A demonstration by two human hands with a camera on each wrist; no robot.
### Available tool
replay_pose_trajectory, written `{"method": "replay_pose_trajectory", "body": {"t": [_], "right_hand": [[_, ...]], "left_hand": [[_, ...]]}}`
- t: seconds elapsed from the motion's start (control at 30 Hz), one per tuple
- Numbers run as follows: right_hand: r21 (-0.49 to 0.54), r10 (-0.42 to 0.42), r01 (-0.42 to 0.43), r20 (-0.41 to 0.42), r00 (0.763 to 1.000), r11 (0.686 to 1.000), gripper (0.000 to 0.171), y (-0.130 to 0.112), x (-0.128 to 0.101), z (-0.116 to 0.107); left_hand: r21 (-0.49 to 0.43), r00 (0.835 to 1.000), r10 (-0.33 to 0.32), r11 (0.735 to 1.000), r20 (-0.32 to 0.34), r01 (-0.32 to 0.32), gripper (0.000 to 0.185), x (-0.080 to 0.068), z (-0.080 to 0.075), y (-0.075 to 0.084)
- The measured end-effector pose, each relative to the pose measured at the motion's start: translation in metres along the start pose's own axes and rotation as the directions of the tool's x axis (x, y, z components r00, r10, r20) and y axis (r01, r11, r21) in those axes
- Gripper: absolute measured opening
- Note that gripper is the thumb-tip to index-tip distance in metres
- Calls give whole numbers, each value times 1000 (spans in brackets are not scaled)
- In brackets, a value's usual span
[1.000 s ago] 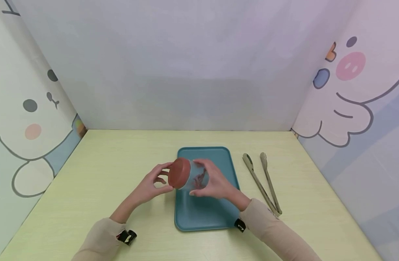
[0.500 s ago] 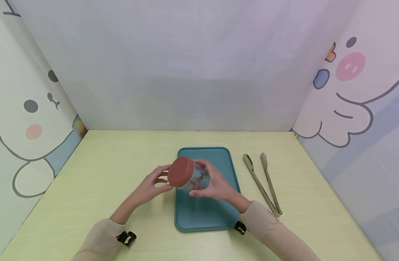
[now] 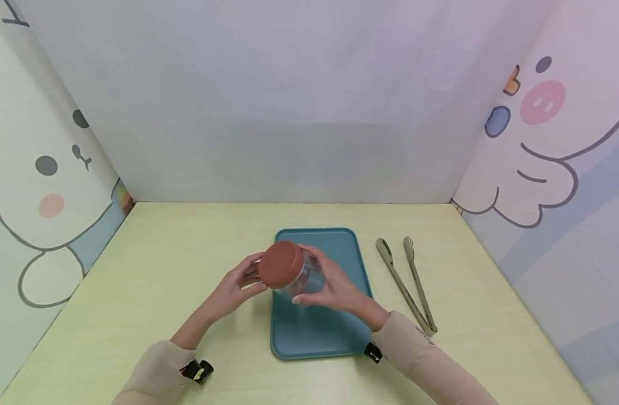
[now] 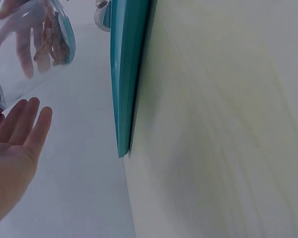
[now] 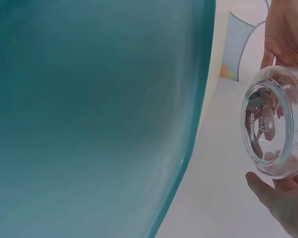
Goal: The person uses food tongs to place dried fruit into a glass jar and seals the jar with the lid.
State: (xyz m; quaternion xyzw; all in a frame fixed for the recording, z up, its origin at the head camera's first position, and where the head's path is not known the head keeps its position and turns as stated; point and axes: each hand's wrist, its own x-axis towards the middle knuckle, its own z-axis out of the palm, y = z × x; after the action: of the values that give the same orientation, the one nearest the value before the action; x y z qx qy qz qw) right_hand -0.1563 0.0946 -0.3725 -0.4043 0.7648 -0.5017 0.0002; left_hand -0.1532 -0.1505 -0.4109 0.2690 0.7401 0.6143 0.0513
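Observation:
A clear jar (image 3: 311,281) with a reddish-brown lid (image 3: 281,264) is held tilted above a teal tray (image 3: 319,329), its lid toward the left. My right hand (image 3: 334,284) grips the jar's body from the right, thumb in front and fingers behind. At the lid's left edge, my left hand (image 3: 240,284) holds it between thumb and fingertips. Some brown, shrivelled pieces (image 4: 54,42) show through the glass in the left wrist view. The jar's round glass base (image 5: 268,124) faces the right wrist camera.
Metal tongs (image 3: 407,289) lie spread on the pale yellow table (image 3: 188,236), right of the tray. A plain grey-white backdrop (image 3: 299,112) rises behind, and cartoon-printed curtains (image 3: 547,169) flank both sides.
The jar has turned more upright, so its lid now faces upward more. Both hands keep their places around it; the brown pieces are harder to see from above.

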Motion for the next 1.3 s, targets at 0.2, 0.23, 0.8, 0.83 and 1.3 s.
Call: {"method": "replay_pose_trajectory", "body": {"t": [0.2, 0.23, 0.8, 0.83, 1.3], "right_hand": [[-27, -21, 21, 13, 1000, 999, 88, 0, -1, 3], [-30, -28, 29, 11, 1000, 999, 87, 0, -1, 4], [97, 88, -81, -75, 993, 992, 60, -8, 2, 11], [109, 111, -102, -75, 991, 989, 60, -9, 2, 11], [184, 151, -151, 13, 988, 971, 62, -12, 12, 8]], "left_hand": [[-129, 1000, -6, 992, 5, 7, 54, 1, 0, 2], [-138, 1000, -6, 990, 0, 6, 54, 1, 0, 2], [-104, 998, -14, 995, -65, 7, 53, 0, 2, 4], [-90, 998, -15, 996, -65, 9, 53, 0, 1, 5], [80, 1000, -1, 997, -7, 2, 56, -4, -16, 41]]}}
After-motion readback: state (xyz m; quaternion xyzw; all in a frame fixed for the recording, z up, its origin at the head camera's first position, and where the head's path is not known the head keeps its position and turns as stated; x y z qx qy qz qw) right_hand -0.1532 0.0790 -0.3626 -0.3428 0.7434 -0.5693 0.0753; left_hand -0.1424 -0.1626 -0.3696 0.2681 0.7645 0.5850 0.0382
